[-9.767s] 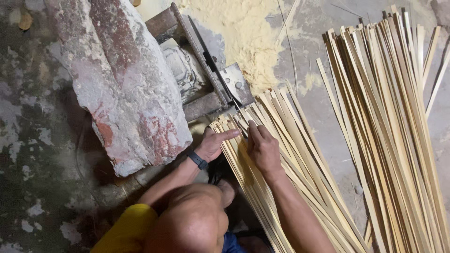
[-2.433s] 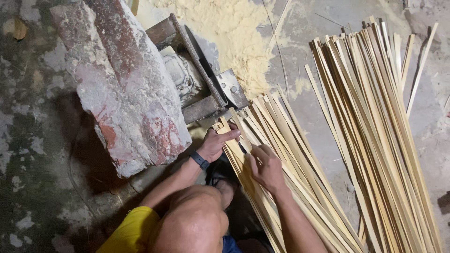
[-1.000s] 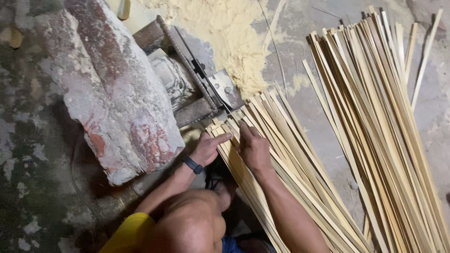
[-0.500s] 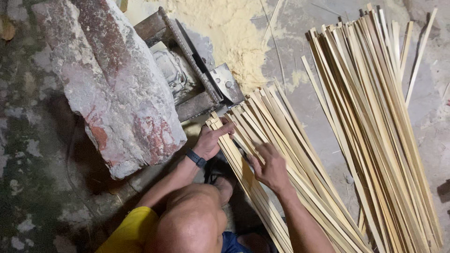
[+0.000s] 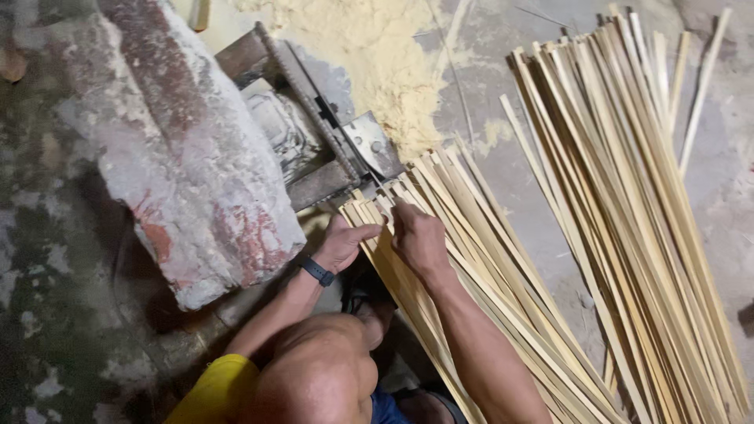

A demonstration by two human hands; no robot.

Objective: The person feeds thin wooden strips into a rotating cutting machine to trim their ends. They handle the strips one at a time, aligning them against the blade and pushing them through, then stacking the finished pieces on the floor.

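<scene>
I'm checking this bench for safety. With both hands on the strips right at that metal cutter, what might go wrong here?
Both the left hand and right hand are bare and press the bamboo strips right beside the metal cutter, so a slip may bring fingers against it. The thin strip ends could also leave splinters. The sawdust pile behind the cutter may get breathed in.

My left hand (image 5: 345,243) flat, fingers stretched forward, banded wrist bent, my right hand (image 5: 419,238) curled, knuckles up, forearm extended, both close together
</scene>
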